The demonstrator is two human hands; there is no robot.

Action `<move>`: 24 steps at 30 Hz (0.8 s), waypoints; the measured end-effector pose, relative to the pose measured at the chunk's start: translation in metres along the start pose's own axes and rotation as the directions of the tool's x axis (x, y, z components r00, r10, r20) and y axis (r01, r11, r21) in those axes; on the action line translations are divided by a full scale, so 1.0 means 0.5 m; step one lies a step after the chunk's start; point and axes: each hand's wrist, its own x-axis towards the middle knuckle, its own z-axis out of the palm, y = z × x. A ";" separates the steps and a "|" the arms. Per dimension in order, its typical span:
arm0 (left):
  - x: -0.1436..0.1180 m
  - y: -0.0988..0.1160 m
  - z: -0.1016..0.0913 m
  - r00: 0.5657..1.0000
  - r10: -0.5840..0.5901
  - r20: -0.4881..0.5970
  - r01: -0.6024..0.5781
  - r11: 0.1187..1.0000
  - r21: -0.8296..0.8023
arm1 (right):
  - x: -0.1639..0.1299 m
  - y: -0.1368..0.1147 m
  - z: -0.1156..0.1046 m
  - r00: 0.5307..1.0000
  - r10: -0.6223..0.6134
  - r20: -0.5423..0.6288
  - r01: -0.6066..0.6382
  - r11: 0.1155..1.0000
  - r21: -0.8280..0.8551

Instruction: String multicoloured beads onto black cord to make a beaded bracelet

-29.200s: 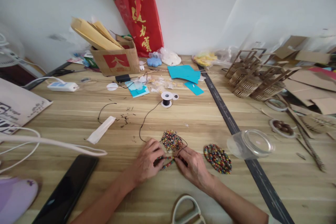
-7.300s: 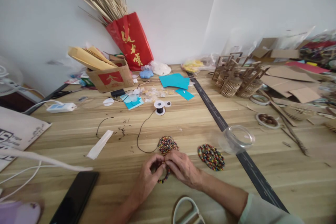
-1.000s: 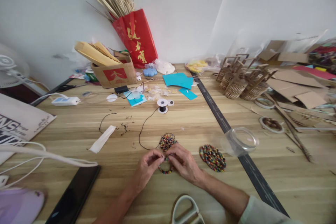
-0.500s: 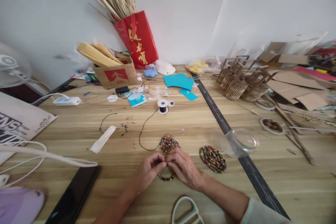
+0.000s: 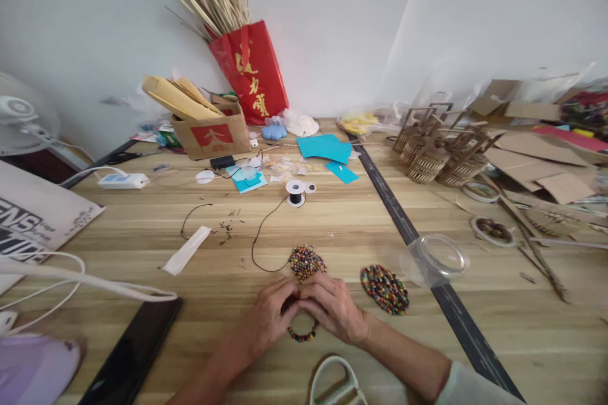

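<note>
My left hand [image 5: 274, 310] and my right hand [image 5: 332, 307] meet at the fingertips, both closed in a pinch. Between them is a string of small coloured beads, a bracelet [image 5: 303, 336], whose beaded loop hangs below my fingers; its upper part is hidden by them. Just beyond my hands lies a pile of multicoloured beads [image 5: 306, 261]. A thin black cord [image 5: 255, 243] runs from a white spool [image 5: 295, 193] down to that pile. To the right of my right hand sits a round coil of strung beads [image 5: 384, 289].
Near the front edge lie scissor handles [image 5: 336, 383] and, leftward, a black phone [image 5: 135, 351]. A clear plastic jar [image 5: 434, 259] rests on its side across the dark strip. Woven baskets [image 5: 432, 149] stand at the right; a cardboard box [image 5: 213, 133] and red bag [image 5: 256, 76] stand behind.
My left hand has turned inward, its fingers curling over so the pinch is less visible. The bead loop has shifted slightly down and right.
</note>
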 end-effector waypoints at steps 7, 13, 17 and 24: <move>-0.003 0.004 -0.003 0.998 -0.021 0.062 0.013 0.993 0.114 | 0.000 0.002 0.001 0.998 -0.057 -0.006 0.057 0.997 -0.046; -0.005 0.008 -0.004 0.995 0.026 0.093 -0.033 0.996 0.078 | -0.003 -0.003 -0.003 1.000 -0.017 -0.003 0.017 1.000 0.008; 0.001 0.008 -0.012 0.990 -0.103 0.097 0.106 0.994 -0.025 | -0.004 -0.001 -0.003 0.992 0.091 -0.084 -0.086 0.994 0.059; 0.001 -0.006 -0.012 0.980 -0.178 0.092 0.191 0.967 -0.170 | 0.001 0.008 0.000 0.997 0.047 0.064 -0.050 0.998 0.040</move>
